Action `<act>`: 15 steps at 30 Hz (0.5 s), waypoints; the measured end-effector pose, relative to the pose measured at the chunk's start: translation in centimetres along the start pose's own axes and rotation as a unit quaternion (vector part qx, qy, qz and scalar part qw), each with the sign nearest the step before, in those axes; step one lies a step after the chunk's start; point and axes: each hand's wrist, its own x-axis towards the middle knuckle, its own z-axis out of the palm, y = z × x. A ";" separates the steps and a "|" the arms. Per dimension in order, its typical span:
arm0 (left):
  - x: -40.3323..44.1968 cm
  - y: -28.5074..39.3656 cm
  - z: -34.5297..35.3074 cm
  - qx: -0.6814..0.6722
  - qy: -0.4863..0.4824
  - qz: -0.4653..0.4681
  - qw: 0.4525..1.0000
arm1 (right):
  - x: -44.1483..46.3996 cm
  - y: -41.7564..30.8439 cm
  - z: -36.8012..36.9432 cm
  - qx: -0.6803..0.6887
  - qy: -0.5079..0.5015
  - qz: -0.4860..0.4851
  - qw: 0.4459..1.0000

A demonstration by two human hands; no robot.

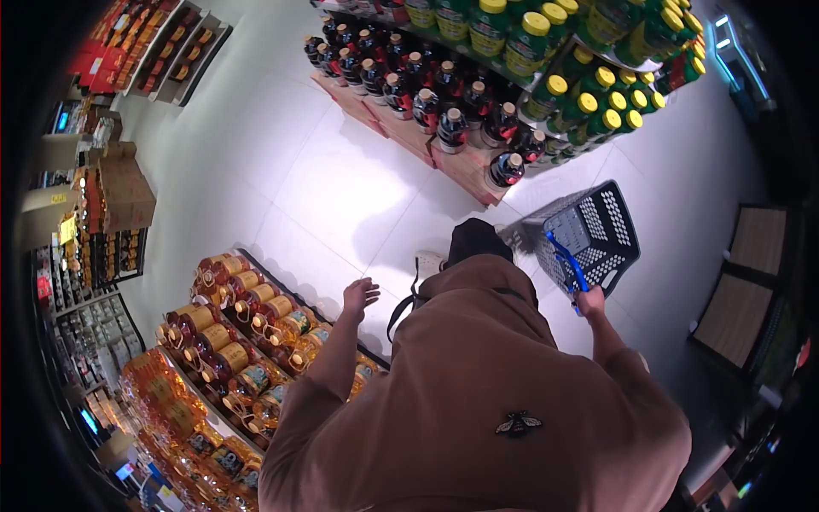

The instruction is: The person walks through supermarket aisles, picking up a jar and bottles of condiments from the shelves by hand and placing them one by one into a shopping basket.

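Right hand (589,300), fingers curled round the blue handle (570,262) of a grey basket (618,220), which was at the person's right, left hand (362,296) hung loosely open near amber bottles (299,322), label writing was too small to read

A single camera worn on the wearer's head looks forward and steeply down in a shop, its broad view bowed at the edges and rounded off by dark corners. Nearest the lens, the brown shirt (473,358) fills the lower middle of the frame; the left hand (361,295), right hand (589,301) and dark grey basket (607,218) appear farther off, with the pale floor (299,205) beyond. Amber bottles (256,311) edge the lower left, dark bottles (424,109) the top.
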 end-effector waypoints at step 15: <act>4.2 1.9 -6.6 0.011 -0.012 -0.044 0.999 | -11.9 -11.2 8.2 0.153 -0.100 0.077 0.980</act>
